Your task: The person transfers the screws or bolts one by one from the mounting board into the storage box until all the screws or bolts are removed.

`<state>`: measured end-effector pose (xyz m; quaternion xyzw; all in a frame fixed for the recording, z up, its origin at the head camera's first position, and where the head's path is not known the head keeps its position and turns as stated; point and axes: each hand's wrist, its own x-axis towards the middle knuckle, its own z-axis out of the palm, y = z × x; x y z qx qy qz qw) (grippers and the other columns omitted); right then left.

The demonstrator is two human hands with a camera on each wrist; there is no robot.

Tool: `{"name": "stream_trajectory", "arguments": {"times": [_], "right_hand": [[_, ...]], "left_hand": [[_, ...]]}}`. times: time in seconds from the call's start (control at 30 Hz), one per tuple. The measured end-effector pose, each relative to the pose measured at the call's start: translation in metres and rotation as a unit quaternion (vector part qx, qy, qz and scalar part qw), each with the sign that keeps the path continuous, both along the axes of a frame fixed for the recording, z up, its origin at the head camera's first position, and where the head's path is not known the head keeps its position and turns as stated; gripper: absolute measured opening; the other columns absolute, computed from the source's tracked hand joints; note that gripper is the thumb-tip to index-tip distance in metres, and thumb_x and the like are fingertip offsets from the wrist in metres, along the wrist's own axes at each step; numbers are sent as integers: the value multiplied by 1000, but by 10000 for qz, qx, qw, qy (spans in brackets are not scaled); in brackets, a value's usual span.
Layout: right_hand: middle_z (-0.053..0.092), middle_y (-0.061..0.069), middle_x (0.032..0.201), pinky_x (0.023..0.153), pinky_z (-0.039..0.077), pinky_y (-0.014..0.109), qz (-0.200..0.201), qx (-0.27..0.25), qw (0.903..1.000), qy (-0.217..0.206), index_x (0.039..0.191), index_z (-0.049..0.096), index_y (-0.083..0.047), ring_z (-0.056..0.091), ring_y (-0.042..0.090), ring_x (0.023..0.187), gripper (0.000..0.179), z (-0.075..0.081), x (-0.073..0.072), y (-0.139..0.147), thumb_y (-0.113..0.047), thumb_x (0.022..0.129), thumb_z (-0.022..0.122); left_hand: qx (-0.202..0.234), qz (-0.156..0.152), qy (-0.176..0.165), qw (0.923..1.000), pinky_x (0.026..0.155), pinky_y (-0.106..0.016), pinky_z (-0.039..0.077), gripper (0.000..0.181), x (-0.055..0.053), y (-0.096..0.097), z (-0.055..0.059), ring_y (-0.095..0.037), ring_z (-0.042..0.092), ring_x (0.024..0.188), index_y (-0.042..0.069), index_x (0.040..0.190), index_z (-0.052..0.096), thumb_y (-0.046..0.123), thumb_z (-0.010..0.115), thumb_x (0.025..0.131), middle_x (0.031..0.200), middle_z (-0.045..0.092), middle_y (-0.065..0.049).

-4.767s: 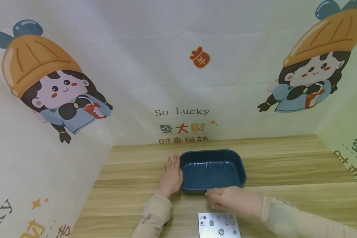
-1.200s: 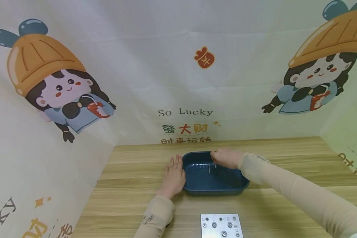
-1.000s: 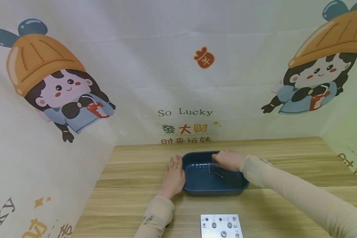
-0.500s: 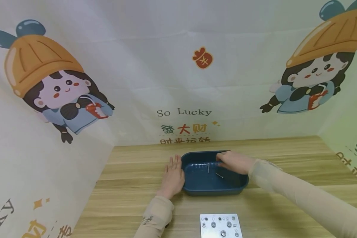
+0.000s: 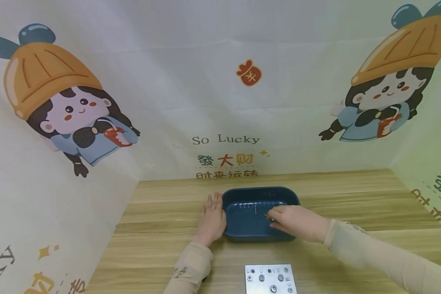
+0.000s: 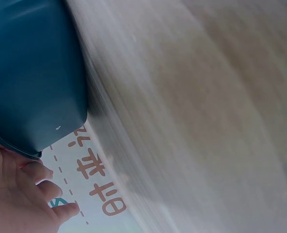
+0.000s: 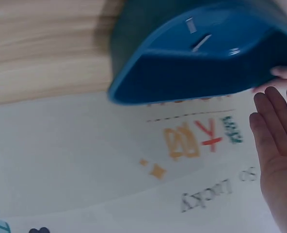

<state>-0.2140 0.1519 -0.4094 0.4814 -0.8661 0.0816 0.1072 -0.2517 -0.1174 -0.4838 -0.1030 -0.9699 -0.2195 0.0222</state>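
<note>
Tray (image 5: 261, 238), dark blue with rounded corners, sits upright on the wood-grained table (image 5: 161, 228), with its long side facing the person. A thin metal pin (image 5: 255, 209) lies on its floor, pointing away from the person, near the middle. Just to the right of it is a second pin (image 5: 266, 216), partly hidden by the right hand (image 5: 294, 221).

That hand reaches over the tray's right side, palm low, thumb and fingertips apart around the second pin; whether they touch it I cannot tell. In the right wrist view its fingers look nearly straight. The left hand (image 5: 209, 222) rests against the outside of the tray's left end, its fingers extended along the wall and slightly spread, touching the rim at the far corner.

On the near side, apart from the tray, a silver plate (image 5: 257, 286) set with small round fittings lies on the table, its lower edge cut off. Beige sleeves (image 5: 192, 263) cover both forearms. Behind the table hangs a pale printed cloth (image 5: 165, 130) reading "So Lucky".
</note>
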Motion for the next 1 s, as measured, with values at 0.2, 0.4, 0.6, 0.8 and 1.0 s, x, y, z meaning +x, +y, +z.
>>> {"name": "stream_trajectory", "arguments": {"times": [0.2,0.4,0.6,0.8,1.0], "right_hand": [[69,-4,92,74,53,15,704,-482,9946,589,97,66,-12,67,7,84,16,-16,34,4,-12,84,75],[66,-8,89,71,49,9,837,-435,9953,214,94,66,-15,61,0,81,12,-40,56,13,-12,85,73],[68,-5,89,67,50,11,614,-468,9965,-315,96,66,-12,63,0,79,11,-57,61,20,-11,86,71],[69,-3,94,72,53,15,456,-348,9958,-716,99,66,-12,64,3,85,11,-61,63,21,-12,88,69],[67,-5,90,71,52,15,372,-172,9981,-470,94,65,-13,60,0,81,8,-62,65,18,-14,88,70]], "left_hand": [[21,-46,-49,10000,119,-60,17,56,0,0,-1,-41,14,151,-6,154,23,16,34,103,162,20,-21],[173,-94,172,9997,118,-62,18,56,1,-1,-3,-44,15,150,-7,153,23,16,33,103,161,22,-23],[62,-60,38,10000,118,-61,19,55,1,-1,1,-42,16,150,-6,153,24,15,34,103,161,22,-22],[-56,-52,31,10000,118,-60,21,55,-1,-1,1,-42,16,150,-6,153,25,15,35,103,161,22,-21],[6,-58,8,10000,118,-60,20,56,-1,-1,0,-41,15,151,-5,154,24,17,35,103,162,22,-21]]}}
